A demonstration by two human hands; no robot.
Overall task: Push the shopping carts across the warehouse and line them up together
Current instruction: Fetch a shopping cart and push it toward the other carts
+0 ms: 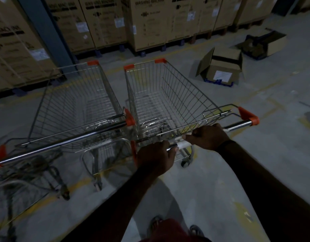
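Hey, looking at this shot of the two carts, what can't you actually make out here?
All in the head view:
- left cart: its near-left corner is cut off by the frame's left edge.
- right cart: the wheels are mostly hidden by the basket and by the left hand and right hand gripping the handle.
- stacked boxes: the small labels are too blurred to read.
- open box: the contents are hidden by its flaps.

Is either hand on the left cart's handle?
No: the left hand and right hand both grip the chrome handle bar of the right-side silver wire shopping cart.
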